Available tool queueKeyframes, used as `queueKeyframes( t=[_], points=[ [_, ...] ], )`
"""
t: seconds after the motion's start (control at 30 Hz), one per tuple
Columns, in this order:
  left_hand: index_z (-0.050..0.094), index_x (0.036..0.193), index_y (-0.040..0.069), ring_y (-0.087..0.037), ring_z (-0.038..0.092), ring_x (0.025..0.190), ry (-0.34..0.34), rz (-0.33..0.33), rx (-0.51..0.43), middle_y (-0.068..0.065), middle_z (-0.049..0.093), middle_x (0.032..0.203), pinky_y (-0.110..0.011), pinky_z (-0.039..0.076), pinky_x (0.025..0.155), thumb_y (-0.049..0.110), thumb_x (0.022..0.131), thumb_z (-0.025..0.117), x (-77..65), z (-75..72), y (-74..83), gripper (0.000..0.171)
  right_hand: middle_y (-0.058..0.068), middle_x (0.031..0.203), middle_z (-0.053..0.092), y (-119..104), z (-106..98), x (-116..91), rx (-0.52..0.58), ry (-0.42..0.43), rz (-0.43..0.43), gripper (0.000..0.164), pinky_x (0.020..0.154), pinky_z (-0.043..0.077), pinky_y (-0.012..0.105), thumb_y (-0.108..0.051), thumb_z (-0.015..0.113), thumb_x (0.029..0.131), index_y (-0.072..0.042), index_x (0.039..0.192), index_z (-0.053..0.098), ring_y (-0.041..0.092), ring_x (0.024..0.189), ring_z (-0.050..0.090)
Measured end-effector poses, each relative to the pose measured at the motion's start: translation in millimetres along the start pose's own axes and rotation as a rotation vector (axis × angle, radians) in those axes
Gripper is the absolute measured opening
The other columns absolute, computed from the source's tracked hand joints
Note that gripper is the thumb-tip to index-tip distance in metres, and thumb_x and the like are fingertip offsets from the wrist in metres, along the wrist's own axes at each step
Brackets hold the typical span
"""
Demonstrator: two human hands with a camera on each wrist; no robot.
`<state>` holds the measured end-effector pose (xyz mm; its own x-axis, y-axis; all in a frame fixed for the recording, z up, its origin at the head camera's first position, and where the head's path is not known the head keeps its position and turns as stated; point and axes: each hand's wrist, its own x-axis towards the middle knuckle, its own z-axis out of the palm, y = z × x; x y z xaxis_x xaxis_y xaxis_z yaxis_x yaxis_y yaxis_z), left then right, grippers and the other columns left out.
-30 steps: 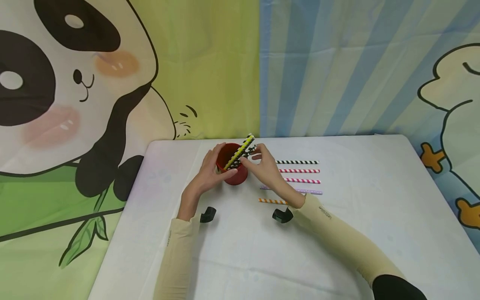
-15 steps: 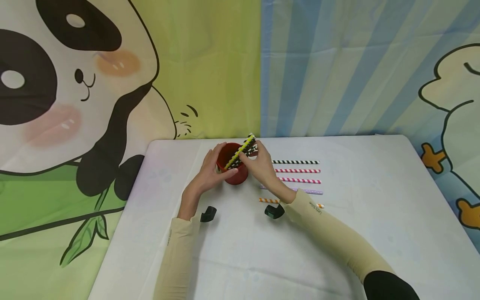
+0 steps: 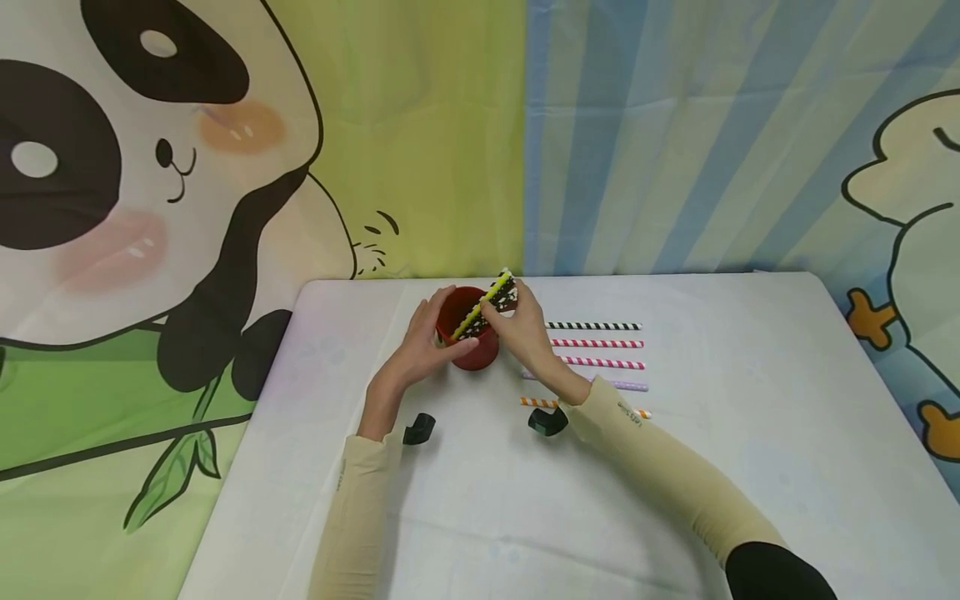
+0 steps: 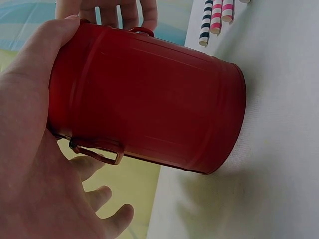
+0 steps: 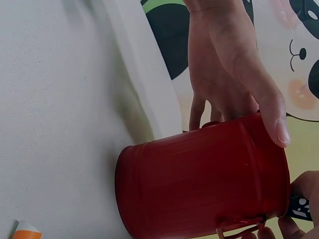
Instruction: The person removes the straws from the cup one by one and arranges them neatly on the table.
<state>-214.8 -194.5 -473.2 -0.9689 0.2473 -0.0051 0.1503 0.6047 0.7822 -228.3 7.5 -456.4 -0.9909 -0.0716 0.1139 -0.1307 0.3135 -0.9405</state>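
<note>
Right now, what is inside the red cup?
Patterned straws slant into the cup; the right hand holds them. Their lower ends and the cup's bottom are hidden.

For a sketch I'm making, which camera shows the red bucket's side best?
The left wrist view: there the red bucket looms large, uncropped. The right wrist view crops it at the frame's bottom; the head view shows it smaller, from above, partly covered.

White table (image 3: 750,433), panda-printed backdrop (image 3: 262,142), blue-striped backdrop (image 3: 690,142) alongside
</note>
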Motion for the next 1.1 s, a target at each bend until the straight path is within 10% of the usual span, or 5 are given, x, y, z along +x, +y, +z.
queueKeyframes(
  t=[1.1],
  points=[
    [0.022, 0.156, 0.042, -0.025, 0.020, 0.151, 0.017, 0.016, -0.010, 0.004, 0.039, 0.151, -0.062, 0.032, 0.114, 0.056, 0.082, 0.076, 0.0, 0.8, -1.4, 0.092, 0.009, 0.117, 0.063, -16, -15, 0, 0.073, 0.073, -0.027, 0.025, 0.083, 0.053, 0.034, -0.023, 0.064, 0.094, -0.008, 0.114, 0.061, 0.024, 0.107, 0.062]
  ],
)
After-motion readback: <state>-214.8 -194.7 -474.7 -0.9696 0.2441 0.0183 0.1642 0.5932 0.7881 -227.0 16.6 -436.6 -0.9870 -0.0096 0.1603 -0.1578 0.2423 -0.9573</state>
